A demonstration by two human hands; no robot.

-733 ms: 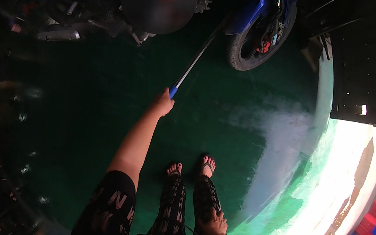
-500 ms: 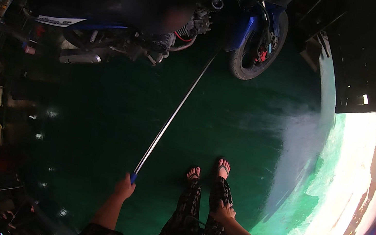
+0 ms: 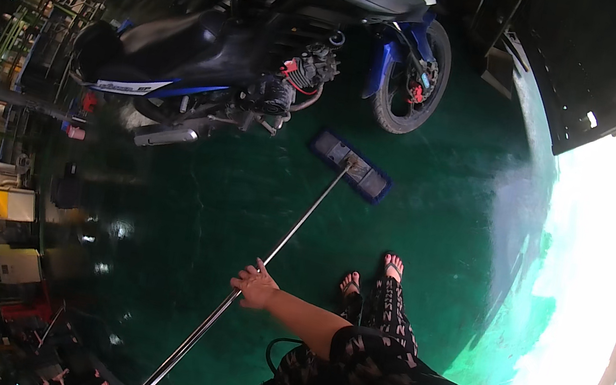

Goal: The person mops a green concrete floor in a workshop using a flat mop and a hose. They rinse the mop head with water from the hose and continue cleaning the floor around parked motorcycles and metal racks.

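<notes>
**Flat mop held at mid-handle on a green workshop floor**

One hand (image 3: 255, 287), reaching from the person's body at lower centre, meets the mop handle (image 3: 294, 227) about midway along its length; whether it is the left or the right cannot be told. The fingers (image 3: 251, 273) curl over the shaft from its right side, closed around it, the knuckles uppermost. The handle is a thin, straight, pale metal rod running diagonally from the lower edge of the view up to the mop head (image 3: 350, 166), which lies well ahead of the fingers. The head is a flat, oblong pad with a blue border and a grey centre, lying flush on the floor (image 3: 185, 205). The floor is a glossy, dark green coating that mirrors small points of light. Just beyond the mop head stands a motorcycle (image 3: 266, 49) with blue-and-white panels, exposed engine and rubber tyre. The person's feet (image 3: 371, 275), in sandals, stand to the right of the handle.
</notes>
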